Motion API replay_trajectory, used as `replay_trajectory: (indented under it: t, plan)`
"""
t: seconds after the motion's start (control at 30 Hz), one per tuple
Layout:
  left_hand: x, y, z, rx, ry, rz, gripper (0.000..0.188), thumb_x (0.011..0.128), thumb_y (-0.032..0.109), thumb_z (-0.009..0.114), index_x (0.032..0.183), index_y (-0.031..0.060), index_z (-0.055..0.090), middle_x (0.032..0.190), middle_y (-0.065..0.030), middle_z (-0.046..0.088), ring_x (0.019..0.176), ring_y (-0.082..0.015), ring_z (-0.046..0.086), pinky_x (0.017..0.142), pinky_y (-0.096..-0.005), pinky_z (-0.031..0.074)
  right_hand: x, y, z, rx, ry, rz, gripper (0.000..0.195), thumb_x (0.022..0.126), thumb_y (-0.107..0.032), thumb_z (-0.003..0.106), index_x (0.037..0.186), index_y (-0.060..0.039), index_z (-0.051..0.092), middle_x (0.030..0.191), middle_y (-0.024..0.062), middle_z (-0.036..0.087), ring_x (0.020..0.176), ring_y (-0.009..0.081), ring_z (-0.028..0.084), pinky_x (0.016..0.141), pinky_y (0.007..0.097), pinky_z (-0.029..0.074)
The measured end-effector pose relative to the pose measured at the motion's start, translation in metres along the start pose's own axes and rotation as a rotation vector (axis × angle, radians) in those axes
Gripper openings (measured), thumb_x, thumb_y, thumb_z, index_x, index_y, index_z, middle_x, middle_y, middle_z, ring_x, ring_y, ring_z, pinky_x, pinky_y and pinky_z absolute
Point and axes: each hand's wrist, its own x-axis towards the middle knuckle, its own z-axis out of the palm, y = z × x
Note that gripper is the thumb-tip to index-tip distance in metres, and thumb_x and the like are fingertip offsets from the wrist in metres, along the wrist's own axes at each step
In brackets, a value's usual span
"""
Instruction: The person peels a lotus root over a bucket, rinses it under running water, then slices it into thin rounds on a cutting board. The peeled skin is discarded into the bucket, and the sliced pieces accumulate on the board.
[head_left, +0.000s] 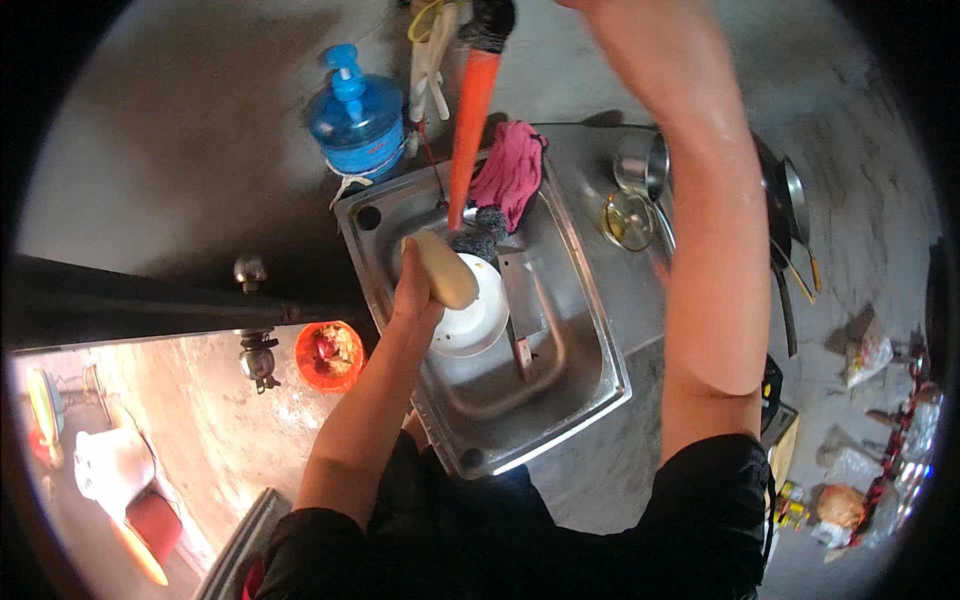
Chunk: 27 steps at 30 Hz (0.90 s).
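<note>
My left hand (417, 281) grips a pale, oblong vegetable (444, 270), perhaps a peeled gourd or large tuber, over a stainless steel sink (465, 386). Beneath it sits a white plate (487, 307) with small scraps on it. Right of the plate, a cleaver (523, 296) lies inside the basin. Steel wool scrubbers (475, 244) are bunched behind the plate. An orange-red hose (474, 127), topped by a black wrapping, hangs down into the sink. My right forearm (716, 247) stretches up past the top edge, and the hand itself is out of view.
A pink cloth (511, 169) drapes over the sink's back rim. Left of it stands a blue water jug (358, 127) with a pump top. Metal pot (641, 161) and glass bowl (628, 221) sit on the right counter. An orange bucket (300, 364) holding scraps is at lower left.
</note>
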Motion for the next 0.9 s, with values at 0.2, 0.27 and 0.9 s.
replay_trajectory:
  t: [0.2, 0.27, 0.9]
  plan:
    - [0.032, -0.005, 0.016, -0.008, 0.07, 0.034, 0.062, 0.102, 0.06, 0.046, 0.14, 0.0115, 0.048, 0.124, -0.0124, 0.061, 0.11, -0.0287, 0.064, 0.097, -0.0458, 0.053, 0.014, 0.048, 0.009, 0.398, -0.001, -0.156, 0.025, 0.106, -0.018, 0.052, 0.113, 0.0027, 0.065, 0.092, 0.0065, 0.069, 0.088, 0.014, 0.063, 0.085, 0.0301, 0.052]
    - [0.04, -0.01, 0.017, 0.01, -0.002, 0.056, 0.063, 0.102, 0.062, 0.044, 0.14, 0.0116, 0.048, 0.124, -0.0118, 0.061, 0.111, -0.0282, 0.064, 0.097, -0.0451, 0.053, 0.027, 0.067, 0.01, 0.599, -0.075, -0.146, 0.024, 0.107, -0.017, 0.051, 0.118, 0.0002, 0.064, 0.095, 0.0064, 0.07, 0.09, 0.0144, 0.063, 0.088, 0.031, 0.052]
    - [0.069, -0.021, 0.014, 0.341, 0.009, 0.229, 0.031, 0.1, 0.025, 0.063, 0.12, 0.0023, 0.057, 0.109, -0.0123, 0.067, 0.094, -0.0219, 0.068, 0.078, -0.0377, 0.058, -0.248, 0.245, 0.235, 1.115, -0.289, 1.172, 0.067, 0.088, -0.055, 0.07, 0.136, -0.0102, 0.056, 0.111, 0.0109, 0.069, 0.097, 0.0269, 0.068, 0.069, 0.0436, 0.055]
